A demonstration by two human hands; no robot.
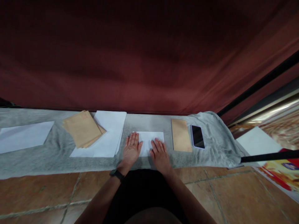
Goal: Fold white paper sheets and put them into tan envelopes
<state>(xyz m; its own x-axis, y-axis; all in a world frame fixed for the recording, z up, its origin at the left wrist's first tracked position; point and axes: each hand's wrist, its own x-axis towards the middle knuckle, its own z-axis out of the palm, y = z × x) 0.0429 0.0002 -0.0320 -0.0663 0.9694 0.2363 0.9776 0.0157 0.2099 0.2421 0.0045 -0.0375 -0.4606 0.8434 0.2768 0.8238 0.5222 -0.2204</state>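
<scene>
White paper (146,142) lies left of the lone brown envelope (181,136), under our left hand (130,151) and right hand (160,155); our grip is flat, uncurled, pinching nothing. Even pressure on both sides should, we judge, prevent sliding.

Left hand (131,150), right hand (160,155) palm-down, flat; forearms (101,193) converging.

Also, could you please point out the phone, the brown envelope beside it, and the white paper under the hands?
Phone (198,137): head view, middle of its dark screen.
Brown envelope (181,136): head view, middle of its upper face.
White paper (145,145): head view, its uncovered middle.
</scene>
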